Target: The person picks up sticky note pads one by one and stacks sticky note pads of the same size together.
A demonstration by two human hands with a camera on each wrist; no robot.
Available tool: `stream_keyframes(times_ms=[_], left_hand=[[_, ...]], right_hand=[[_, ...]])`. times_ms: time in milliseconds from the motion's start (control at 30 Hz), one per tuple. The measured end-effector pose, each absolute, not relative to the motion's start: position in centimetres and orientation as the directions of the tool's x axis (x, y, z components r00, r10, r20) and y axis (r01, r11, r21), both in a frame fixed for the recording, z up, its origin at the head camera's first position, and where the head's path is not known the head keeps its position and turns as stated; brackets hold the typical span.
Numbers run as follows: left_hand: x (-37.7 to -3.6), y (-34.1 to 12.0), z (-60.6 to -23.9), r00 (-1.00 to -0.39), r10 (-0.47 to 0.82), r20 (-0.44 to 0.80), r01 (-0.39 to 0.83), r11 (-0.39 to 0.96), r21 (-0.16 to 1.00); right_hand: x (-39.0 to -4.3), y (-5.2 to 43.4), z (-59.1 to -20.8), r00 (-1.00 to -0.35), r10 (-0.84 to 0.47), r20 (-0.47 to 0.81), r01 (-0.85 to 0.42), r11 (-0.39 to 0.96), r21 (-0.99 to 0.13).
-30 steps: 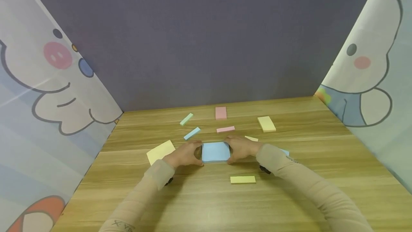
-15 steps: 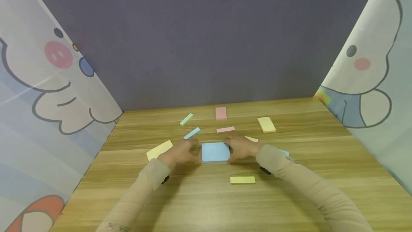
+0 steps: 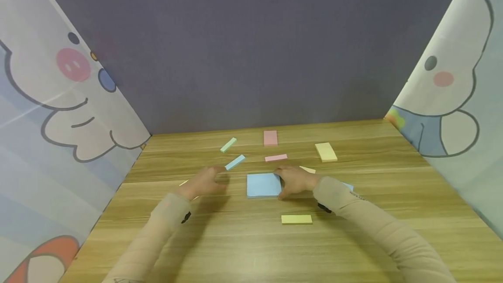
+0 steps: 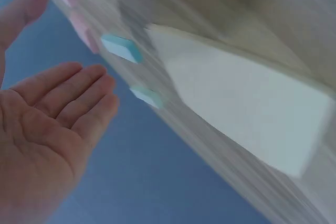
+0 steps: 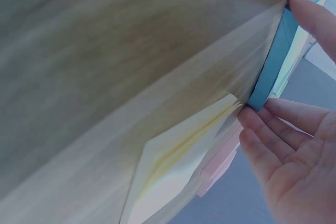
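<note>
A blue sticky note pad lies flat on the table in the middle of the head view. My right hand pinches its right end, thumb at the near corner and fingers at the far one; the right wrist view shows this grip on the blue pad. My left hand is apart from the blue pad, to its left, holding nothing. In the left wrist view the left hand has straight fingers. Beneath it lies a large pale yellow pad, mostly hidden by the hand in the head view.
A yellow strip pad lies nearer me. Farther back are a blue strip, green strip, pink strip, pink pad and yellow pad. My right arm partly covers another blue pad. A dark panel stands behind.
My left hand has let go of the blue pad's left end and moved left, over the large yellow pad. The right hand and blue pad have stayed in place.
</note>
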State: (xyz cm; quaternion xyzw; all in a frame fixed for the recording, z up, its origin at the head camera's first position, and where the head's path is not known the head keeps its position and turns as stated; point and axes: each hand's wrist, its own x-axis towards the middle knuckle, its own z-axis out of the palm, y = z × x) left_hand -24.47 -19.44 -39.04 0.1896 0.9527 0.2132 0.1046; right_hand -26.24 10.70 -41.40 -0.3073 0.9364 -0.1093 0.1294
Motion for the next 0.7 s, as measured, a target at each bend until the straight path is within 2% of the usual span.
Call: stream_keyframes(times_ms=[467,700], left_hand=[[-23.9,-24.4,-38.1,-0.93,0.336,-0.15,0.25,0.875,0.414],[-23.7,-25.5,-37.9,-0.949,0.225,-0.219,0.139,0.927,0.349]], right_hand=[[-26.2,10.8,-41.1,-0.771,-0.61,-0.181,-0.547,0.781,-0.302],[-26.3,10.7,-41.1,-0.768,-0.614,-0.184,-0.549,0.778,-0.306]])
